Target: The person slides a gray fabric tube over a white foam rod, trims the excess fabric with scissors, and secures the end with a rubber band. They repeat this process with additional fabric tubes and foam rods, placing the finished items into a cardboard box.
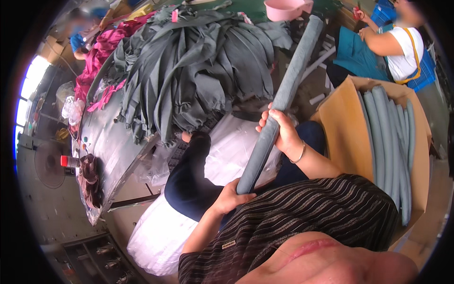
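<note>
A long grey fabric-covered tube (297,66) slants across my lap, its far end up and to the right. My left hand (230,196) is closed round its near end, by my striped top. Farther up, near the tube's middle, my right hand (283,130) wraps round it, thumb on top. A heap of limp grey fabric sleeves (189,71) covers the table ahead of me. On my right stands an open cardboard box (343,128) with several similar grey tubes (384,132) inside it.
The metal-topped table (111,132) carries pink cloth (106,47), a red-capped container (70,161) and a brown crumpled cloth (90,175). A white plastic-wrapped bundle (161,236) lies under my legs. A pink basin (286,9) stands beyond the heap. Co-workers sit at far right and far left.
</note>
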{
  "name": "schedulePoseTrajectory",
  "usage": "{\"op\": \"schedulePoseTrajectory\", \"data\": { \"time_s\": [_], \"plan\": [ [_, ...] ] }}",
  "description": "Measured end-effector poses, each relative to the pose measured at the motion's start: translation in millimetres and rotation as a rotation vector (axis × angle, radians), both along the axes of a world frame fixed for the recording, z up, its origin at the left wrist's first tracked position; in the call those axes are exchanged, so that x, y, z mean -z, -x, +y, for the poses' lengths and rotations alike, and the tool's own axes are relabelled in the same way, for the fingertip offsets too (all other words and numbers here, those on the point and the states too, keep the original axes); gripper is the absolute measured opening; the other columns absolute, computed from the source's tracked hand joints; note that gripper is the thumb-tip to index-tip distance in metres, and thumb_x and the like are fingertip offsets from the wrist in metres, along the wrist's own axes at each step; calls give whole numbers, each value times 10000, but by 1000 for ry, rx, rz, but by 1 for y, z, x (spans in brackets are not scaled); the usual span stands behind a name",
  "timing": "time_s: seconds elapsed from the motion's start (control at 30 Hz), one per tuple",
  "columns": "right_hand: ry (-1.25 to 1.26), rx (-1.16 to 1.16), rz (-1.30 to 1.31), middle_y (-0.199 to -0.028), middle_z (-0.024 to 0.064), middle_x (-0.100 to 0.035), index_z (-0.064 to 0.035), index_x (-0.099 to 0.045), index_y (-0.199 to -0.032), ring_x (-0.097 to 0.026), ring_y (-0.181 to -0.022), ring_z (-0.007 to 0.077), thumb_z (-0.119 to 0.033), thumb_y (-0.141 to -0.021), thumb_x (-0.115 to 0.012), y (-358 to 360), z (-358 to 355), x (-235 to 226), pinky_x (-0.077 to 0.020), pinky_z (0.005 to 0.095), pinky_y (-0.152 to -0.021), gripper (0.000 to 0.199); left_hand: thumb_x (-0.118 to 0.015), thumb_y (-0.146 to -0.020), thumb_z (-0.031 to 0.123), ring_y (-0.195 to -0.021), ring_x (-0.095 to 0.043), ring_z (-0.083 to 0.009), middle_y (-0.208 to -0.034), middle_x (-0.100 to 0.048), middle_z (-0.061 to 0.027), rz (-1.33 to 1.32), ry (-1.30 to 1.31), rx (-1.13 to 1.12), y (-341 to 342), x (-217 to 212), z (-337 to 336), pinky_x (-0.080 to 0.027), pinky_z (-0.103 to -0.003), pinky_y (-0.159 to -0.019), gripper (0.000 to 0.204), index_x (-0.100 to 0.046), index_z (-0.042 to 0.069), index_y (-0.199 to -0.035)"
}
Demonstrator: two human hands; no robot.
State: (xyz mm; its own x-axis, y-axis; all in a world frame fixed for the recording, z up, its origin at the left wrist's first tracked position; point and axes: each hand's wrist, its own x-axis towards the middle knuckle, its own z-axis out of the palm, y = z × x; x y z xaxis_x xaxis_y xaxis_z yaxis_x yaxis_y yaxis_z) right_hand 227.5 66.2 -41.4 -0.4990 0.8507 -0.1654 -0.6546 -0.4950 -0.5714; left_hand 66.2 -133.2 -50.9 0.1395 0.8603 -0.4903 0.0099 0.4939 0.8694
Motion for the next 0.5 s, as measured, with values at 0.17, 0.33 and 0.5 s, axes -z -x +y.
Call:
{"op": "schedulePoseTrajectory", "data": {
  "time_s": [0.17,0.33,0.5],
  "plan": [
    [-44,-85,-80,-866,75,-600,-95,-465,-1081,-618,-796,189,-191,-800,-696,3,-27,11,-516,364,-782,376,-734,-717,114,-685,-574,-137,-820,-588,-78,-60,-15,8,-18,-14,30,-479,-263,-636,429,-516,-69,-1037],
    [-62,-278,-304,-1019,66,-599,-34,-497,-1137,-563,-950,153,-158,-715,-757,4,-99,43,-412,329,-910,511,-695,-687,97,-599,-549,-123,-736,-574,-53,127,-152,-10,-27,0,62,-464,-261,-546,368,-519,-24,-987],
    [133,-102,-253,-796,101,-651,-1,-619,-854,-650,-759,192,-127,-744,-735,9,-48,23,-519,304,-717,204,-667,-688,122,-692,-530,-138,-761,-570,-80,343,-125,36,-32,-2,43,-452,-289,-635,329,-536,-28,-950]
  ]
}}
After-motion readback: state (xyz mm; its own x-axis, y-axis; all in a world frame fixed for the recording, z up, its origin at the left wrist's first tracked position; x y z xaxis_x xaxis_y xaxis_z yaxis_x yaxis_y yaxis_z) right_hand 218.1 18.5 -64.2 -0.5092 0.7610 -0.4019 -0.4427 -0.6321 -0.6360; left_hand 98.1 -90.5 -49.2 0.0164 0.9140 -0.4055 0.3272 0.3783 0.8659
